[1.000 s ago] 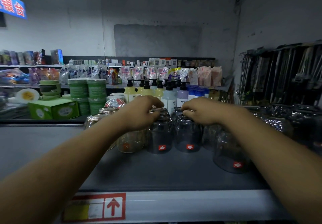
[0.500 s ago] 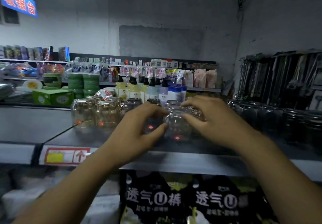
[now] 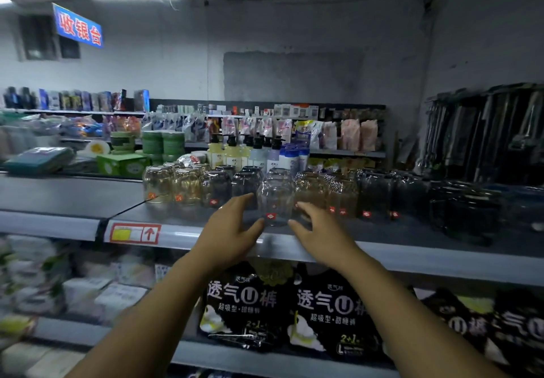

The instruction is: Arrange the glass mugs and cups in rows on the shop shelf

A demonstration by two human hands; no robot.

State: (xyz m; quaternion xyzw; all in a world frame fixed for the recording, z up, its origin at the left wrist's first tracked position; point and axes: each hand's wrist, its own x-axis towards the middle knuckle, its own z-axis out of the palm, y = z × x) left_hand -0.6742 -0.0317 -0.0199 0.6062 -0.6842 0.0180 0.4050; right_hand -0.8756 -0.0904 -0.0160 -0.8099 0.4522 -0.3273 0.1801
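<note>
Several upturned glass cups stand in rows on the grey shop shelf [image 3: 73, 198]. A clear cup [image 3: 275, 201] with a red sticker stands at the front of its row. My left hand [image 3: 232, 230] hovers just left of that cup, fingers spread and relaxed, holding nothing. My right hand [image 3: 316, 229] is just right of it, fingers loosely extended, also holding nothing. Amber cups [image 3: 173, 185] stand at the left, smoky dark cups [image 3: 232, 185] in the middle, patterned amber cups [image 3: 326, 192] and dark mugs [image 3: 379, 195] at the right.
Pump bottles [image 3: 235, 151] and green tubs [image 3: 162, 145] stand behind the cups. Dark glassware [image 3: 468, 210] fills the shelf's right end. Black diaper packs [image 3: 288, 307] sit on the shelf below. A red-framed price label [image 3: 135, 233] is on the shelf edge.
Both hands have come off the cups and drawn back toward the shelf's front edge. The camera has pulled back and lowered, showing the lower shelf.
</note>
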